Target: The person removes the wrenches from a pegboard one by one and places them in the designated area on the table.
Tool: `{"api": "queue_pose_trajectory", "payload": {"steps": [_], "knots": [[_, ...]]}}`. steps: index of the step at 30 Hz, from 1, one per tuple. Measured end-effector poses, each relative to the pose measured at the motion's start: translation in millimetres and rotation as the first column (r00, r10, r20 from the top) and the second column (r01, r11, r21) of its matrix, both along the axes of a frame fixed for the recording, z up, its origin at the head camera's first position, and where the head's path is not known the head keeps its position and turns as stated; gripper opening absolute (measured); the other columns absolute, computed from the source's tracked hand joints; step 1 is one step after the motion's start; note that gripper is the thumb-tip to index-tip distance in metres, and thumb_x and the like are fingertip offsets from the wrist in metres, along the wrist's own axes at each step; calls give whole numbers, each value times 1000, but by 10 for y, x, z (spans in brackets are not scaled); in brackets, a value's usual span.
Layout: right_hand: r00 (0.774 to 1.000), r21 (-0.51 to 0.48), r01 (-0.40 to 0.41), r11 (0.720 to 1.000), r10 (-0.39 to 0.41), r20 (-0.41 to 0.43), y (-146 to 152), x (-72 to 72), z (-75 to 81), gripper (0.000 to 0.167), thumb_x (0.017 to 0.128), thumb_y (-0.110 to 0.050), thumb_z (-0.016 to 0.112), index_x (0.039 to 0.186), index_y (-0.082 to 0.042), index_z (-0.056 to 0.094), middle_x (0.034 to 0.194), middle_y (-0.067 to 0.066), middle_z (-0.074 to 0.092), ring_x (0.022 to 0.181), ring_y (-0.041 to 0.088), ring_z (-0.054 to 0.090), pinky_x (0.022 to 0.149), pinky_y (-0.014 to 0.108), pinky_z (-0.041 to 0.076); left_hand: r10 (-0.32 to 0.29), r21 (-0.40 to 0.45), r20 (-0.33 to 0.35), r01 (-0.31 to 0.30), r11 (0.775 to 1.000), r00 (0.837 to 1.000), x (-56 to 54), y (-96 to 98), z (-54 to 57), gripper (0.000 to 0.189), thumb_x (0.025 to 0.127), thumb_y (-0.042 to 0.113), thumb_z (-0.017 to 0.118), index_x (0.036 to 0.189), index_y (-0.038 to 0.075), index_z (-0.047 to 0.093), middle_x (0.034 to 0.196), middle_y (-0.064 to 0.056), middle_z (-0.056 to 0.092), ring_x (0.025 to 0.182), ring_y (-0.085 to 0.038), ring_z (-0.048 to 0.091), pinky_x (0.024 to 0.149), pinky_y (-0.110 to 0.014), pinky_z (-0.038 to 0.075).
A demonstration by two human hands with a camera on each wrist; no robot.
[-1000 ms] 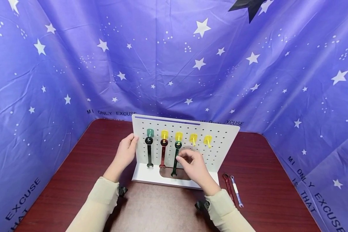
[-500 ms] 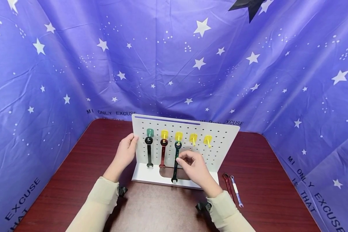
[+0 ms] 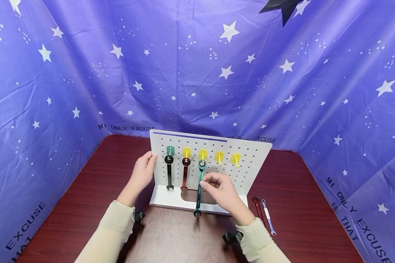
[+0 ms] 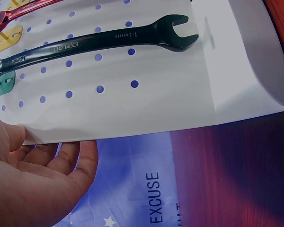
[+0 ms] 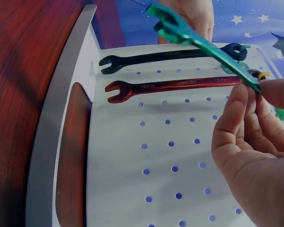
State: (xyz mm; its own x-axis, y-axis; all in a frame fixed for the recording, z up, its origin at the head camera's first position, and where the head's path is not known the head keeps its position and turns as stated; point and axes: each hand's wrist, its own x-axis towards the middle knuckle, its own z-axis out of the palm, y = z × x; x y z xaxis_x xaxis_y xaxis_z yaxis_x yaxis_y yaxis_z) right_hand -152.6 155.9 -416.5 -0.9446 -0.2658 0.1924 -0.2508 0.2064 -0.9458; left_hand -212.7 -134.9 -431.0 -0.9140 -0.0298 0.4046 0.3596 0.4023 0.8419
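My right hand (image 3: 222,190) pinches a green ratchet wrench (image 3: 199,193) by the upper shank, between thumb and fingers. Its ring end is up at the middle yellow hook (image 3: 202,154), and its open jaw slants out past the base toward me. In the right wrist view the green wrench (image 5: 213,51) stands out from the board. My left hand (image 3: 143,171) holds the left edge of a white pegboard (image 3: 256,157), thumb in front and fingers behind. A black wrench (image 3: 169,177) and a red wrench (image 3: 185,177) hang from the two hooks on the left.
Two yellow hooks farther right, one (image 3: 219,157) and another (image 3: 236,159), carry nothing. On the table (image 3: 303,204), right of the board, lie a dark red wrench (image 3: 258,208) and a silver-and-blue wrench (image 3: 268,217). A starry purple curtain (image 3: 184,73) surrounds the table.
The lower end of the green wrench has swung out from the board toward me, its ring end staying by the middle hook. The left hand has kept its place on the board's edge.
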Motion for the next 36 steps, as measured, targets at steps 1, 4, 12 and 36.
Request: {"api": "queue_pose_trajectory", "payload": {"steps": [1, 4, 12, 36], "knots": [[1000, -1, -2, 1000, 2, 0, 3, 8, 7, 4, 96, -2, 69, 95, 2, 70, 85, 11, 70, 74, 25, 66, 67, 26, 52, 1, -1, 0, -1, 1000, 1000, 1, 1, -1, 21, 108, 10, 51, 92, 1, 61, 64, -3, 39, 60, -20, 42, 56, -32, 38], [1000, -12, -9, 1000, 9, 0, 15, 29, 26, 7, 96, -6, 70, 95, 1, 70, 85, 15, 69, 71, 19, 66, 64, 26, 51, 2, -3, -1, -2, 1000, 1000, 5, 3, -3, 21, 108, 10, 51, 92, 1, 61, 63, -3, 39, 61, -21, 42, 56, -32, 38], [1000, -13, -18, 1000, 18, -3, 30, 40, 34, 10, 96, -9, 71, 94, 1, 71, 86, 23, 68, 70, 16, 66, 66, 32, 54, 1, -1, 2, -1, 1000, 1000, 13, 13, -5, 21, 108, 10, 50, 92, 1, 61, 64, -3, 39, 60, -18, 41, 56, -32, 38], [998, 11, -7, 1000, 7, -57, 112, 125, 73, 7, 95, -7, 71, 93, -1, 70, 83, 9, 67, 67, 12, 55, 61, 24, 45, -3, -10, -8, 3, 1000, 1000, 20, 1, 10, 22, 108, 12, 50, 91, 1, 60, 63, -2, 39, 56, -13, 38, 53, -31, 34]]}}
